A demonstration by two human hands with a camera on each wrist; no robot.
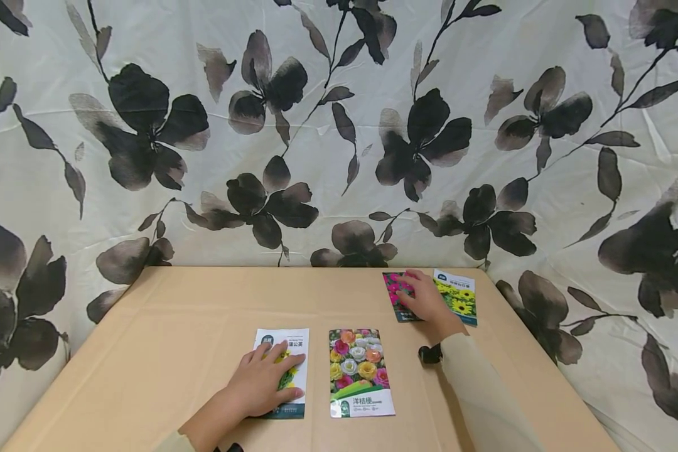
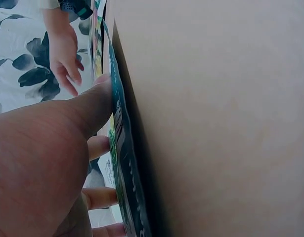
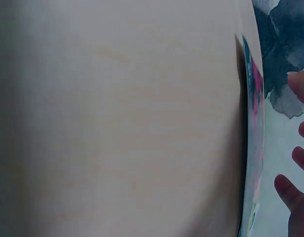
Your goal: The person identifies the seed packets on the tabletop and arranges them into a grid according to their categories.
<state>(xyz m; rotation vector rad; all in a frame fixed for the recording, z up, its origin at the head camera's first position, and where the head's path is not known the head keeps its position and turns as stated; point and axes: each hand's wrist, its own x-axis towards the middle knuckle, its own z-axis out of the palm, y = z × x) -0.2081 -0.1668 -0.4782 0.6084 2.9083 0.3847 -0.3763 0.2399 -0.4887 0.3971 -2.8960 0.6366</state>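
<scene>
My left hand [image 1: 268, 380] lies with spread fingers over a white seed packet [image 1: 298, 336] with yellow flowers. In the left wrist view its thumb and fingertips [image 2: 101, 198] touch the face of that packet, which lies on the table. My right hand [image 1: 426, 298] is over the packet with pink flowers [image 1: 393, 292] at the far right, hiding part of it. The right wrist view shows the right fingers [image 3: 287, 191] spread and apart from the pink packet [image 3: 254, 128]. Just right of it lies a packet with yellow daisy-like flowers [image 1: 463, 298].
A packet with multicoloured roses-like blooms [image 1: 361, 370] lies right of the left hand. The tan tabletop [image 1: 175, 339] ends at a back edge against a white cloth with dark flowers [image 1: 339, 138]. A black band [image 1: 429, 355] is on the right wrist.
</scene>
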